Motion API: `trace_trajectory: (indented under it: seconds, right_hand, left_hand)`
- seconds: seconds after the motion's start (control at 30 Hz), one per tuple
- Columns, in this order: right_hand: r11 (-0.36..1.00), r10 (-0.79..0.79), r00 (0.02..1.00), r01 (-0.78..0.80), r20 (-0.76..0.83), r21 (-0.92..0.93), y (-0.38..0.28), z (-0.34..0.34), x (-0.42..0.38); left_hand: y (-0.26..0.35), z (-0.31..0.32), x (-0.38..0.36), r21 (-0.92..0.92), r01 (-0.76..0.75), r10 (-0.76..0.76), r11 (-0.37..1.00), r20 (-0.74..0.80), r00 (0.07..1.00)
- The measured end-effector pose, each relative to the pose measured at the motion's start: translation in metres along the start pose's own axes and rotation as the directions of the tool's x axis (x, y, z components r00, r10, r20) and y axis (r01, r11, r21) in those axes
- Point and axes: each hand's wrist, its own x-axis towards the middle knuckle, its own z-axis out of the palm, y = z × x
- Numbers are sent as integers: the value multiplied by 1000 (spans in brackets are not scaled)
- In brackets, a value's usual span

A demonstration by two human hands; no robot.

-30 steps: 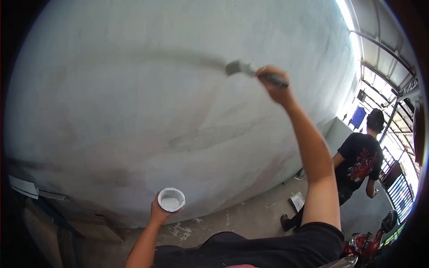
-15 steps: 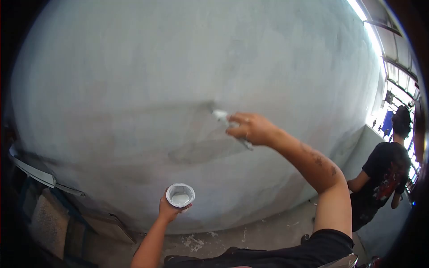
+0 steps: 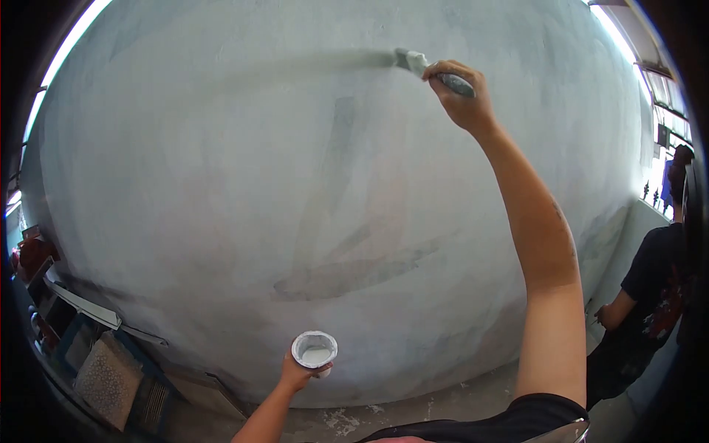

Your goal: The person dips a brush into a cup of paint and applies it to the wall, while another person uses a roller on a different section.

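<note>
My right hand [image 3: 461, 96] is raised high and grips a paintbrush [image 3: 432, 70] by its dark handle. Its pale bristles press against the grey wall [image 3: 221, 162] near the top. Low down, my left hand [image 3: 299, 373] holds a small round cup of white paint [image 3: 314, 348] close to the wall's base. Darker brush streaks run down and across the middle of the wall.
Another person in a black shirt [image 3: 650, 295] stands at the right edge, facing away. Boards and crates [image 3: 96, 354] lie along the wall's foot at the lower left. The concrete floor [image 3: 413, 410] below shows paint splatters.
My right hand has swept the brush from the middle of the wall up to its top. The view has tilted upward. The cup stays held low.
</note>
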Motion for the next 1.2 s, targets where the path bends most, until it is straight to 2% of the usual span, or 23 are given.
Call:
trace_trajectory:
  seconds: [0.07, 0.13, 0.2, 0.23, 0.27, 0.33, 0.4, 0.47, 0.53, 0.57, 0.63, 0.67, 0.7, 0.73, 0.8, 0.83, 0.9, 0.93, 0.97, 1.0, 1.07, 1.1, 1.2]
  right_hand:
    - [979, -135, 976, 158, 172, -126, 0, -16, 5]
    - [873, -145, 855, 347, 498, -342, -16, -17, -8]
    - [740, -186, 732, 544, 656, -396, -18, 9, -53]
    - [790, -115, 660, 514, 742, -335, -35, 17, -77]
    - [850, -125, 605, 474, 786, -230, -52, 22, -101]
    - [916, -158, 569, 390, 807, -95, -87, 38, -145]
    - [921, -148, 474, 385, 868, -53, -118, 50, -170]
    - [951, -95, 442, 306, 892, -50, -134, 55, -170]
    - [995, 9, 339, 91, 941, -42, -147, 58, -152]
    - [996, 15, 351, 75, 936, -44, -139, 62, -136]
    - [999, 3, 505, -31, 863, 14, -120, 56, -84]
    - [995, -54, 634, -31, 771, 96, -105, 53, -58]
    - [996, -82, 749, 35, 658, 84, -90, 47, -30]
    - [997, -78, 803, 72, 591, 34, -77, 38, 0]
    - [990, 100, 919, -54, 381, -128, -59, 2, 43]
    - [994, 43, 954, -12, 295, -105, -36, -26, 58]
    - [964, 48, 991, -14, 121, -265, -48, -51, 74]
    - [948, 99, 994, -83, 38, -306, -51, -55, 78]
    - [896, 106, 994, -83, 28, -436, -55, -59, 79]
    - [899, 102, 993, -65, 64, -434, -53, -60, 79]
    - [877, -24, 984, 105, 175, -469, -34, -55, 66]
    - [885, -53, 963, 167, 263, -435, -28, -46, 55]
    - [945, -190, 884, 282, 426, -164, -39, -18, -1]
  left_hand:
    - [4, 0, -8, 18, 81, -83, 997, 95, 992]
    - [7, -1, -8, 67, 84, -91, 994, 111, 990]
    - [4, -2, -3, 61, 59, -68, 996, 157, 985]
    - [-3, 1, -1, 48, 52, -59, 998, 161, 985]
    - [-12, 2, 2, 22, 46, -49, 999, 172, 984]
    - [-17, -1, 9, -7, 31, -29, 1000, 200, 979]
    - [-3, -1, 1, -27, 3, 3, 1000, 219, 976]
    - [11, -4, -7, -76, 7, 12, 997, 258, 966]
    - [27, -15, -15, -121, 20, 17, 992, 298, 954]
    - [35, -21, -15, -148, 54, -5, 988, 315, 949]
    - [40, -33, -17, -249, 86, 5, 965, 342, 940]
    - [43, -35, -12, -267, 76, 28, 961, 364, 931]
    - [45, -42, -11, -261, 32, 71, 965, 376, 924]
    - [44, -51, -19, -251, 3, 97, 968, 387, 917]
    - [59, -51, -23, -288, -1, 121, 958, 399, 909]
    - [60, -42, -29, -328, -23, 148, 944, 361, 921]
    - [55, -39, -45, -386, -18, 156, 922, 330, 931]
    - [50, -43, -54, -390, -28, 154, 920, 296, 943]
    - [52, -44, -59, -398, -38, 151, 917, 257, 955]
    - [57, -48, -65, -424, -20, 137, 906, 248, 959]
    - [66, -66, -73, -360, 37, 69, 932, 277, 958]
    - [52, -65, -69, -286, -2, 83, 958, 269, 960]
    - [38, -61, -68, -296, 27, 56, 955, 268, 962]
